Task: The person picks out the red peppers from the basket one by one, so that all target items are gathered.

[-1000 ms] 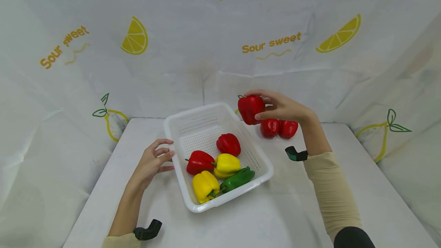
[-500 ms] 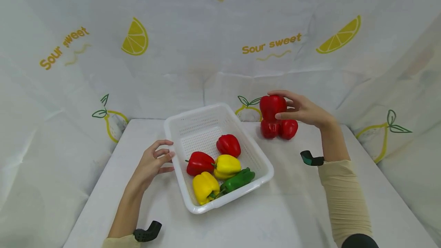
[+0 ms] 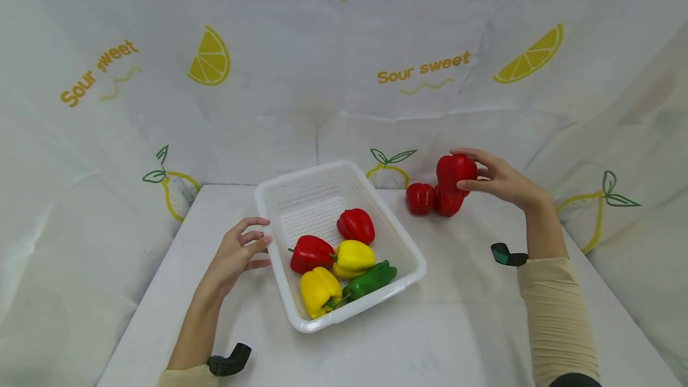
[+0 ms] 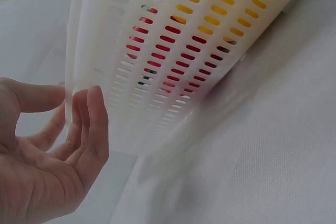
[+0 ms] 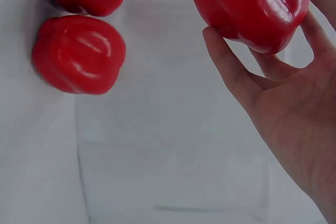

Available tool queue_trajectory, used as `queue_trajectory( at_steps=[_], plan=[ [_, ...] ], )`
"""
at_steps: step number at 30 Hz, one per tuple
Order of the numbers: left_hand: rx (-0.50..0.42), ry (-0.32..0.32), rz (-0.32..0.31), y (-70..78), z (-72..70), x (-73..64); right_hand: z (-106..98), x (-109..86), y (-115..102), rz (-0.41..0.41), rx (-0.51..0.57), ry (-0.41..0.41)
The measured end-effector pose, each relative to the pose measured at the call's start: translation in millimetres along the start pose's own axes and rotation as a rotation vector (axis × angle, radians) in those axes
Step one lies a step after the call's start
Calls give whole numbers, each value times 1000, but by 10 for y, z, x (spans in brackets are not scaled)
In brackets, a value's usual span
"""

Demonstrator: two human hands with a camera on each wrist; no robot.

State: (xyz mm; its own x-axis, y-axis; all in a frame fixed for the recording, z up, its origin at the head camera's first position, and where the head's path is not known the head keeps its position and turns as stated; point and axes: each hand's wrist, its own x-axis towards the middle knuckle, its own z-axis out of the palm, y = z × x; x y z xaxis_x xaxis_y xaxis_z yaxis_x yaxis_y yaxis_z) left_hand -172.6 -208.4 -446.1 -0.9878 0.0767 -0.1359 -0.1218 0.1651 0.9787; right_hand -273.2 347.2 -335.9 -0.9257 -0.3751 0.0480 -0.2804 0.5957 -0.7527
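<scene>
My right hand (image 3: 500, 179) holds a red bell pepper (image 3: 455, 171) between thumb and fingers, at the back right of the table. In the head view this pepper overlaps one of two red bell peppers behind it; the other red pepper (image 3: 420, 199) shows whole. The right wrist view has the held pepper (image 5: 247, 6) apart from the resting pair, with the nearer pepper (image 5: 79, 55) fully visible. My left hand (image 3: 242, 249) pinches the left rim of a white plastic basket (image 3: 276, 276). From the left wrist, thumb and fingers (image 4: 94, 129) straddle that rim.
Inside the basket lie two red bell peppers (image 3: 356, 226), two yellow bell peppers (image 3: 320, 291) and a green pepper (image 3: 371, 279), gathered toward its near side. A white table (image 3: 408, 345) lies beneath, and a lemon-printed white sheet (image 3: 301, 76) hangs behind.
My right hand has carried the red bell pepper rightward, from beside the basket's far right corner to over the right-hand pepper of the pair. The left hand and basket stay put.
</scene>
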Motion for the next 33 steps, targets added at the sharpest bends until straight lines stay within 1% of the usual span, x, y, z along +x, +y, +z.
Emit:
queue_trajectory(
  at_steps=[4, 9, 13, 21, 27, 33],
  plan=[
    [-1, -1, 5, 3, -25, 3, -26, -39, 173, 30, -19, 11],
    [-7, -5, -1, 4, -23, 0, -33, -75, 397, 70, -6, 23],
    [-15, -7, -6, 3, -21, -5, -43, -102, 548, 81, -17, 23],
    [-34, -18, 0, 4, -34, 9, -55, -185, 738, 170, -3, 16],
    [-36, -17, -9, -1, -26, 16, -55, -213, 891, 211, -20, 29],
    [-34, -21, -6, -5, -25, 17, -61, -247, 981, 246, -17, 32]
  ],
)
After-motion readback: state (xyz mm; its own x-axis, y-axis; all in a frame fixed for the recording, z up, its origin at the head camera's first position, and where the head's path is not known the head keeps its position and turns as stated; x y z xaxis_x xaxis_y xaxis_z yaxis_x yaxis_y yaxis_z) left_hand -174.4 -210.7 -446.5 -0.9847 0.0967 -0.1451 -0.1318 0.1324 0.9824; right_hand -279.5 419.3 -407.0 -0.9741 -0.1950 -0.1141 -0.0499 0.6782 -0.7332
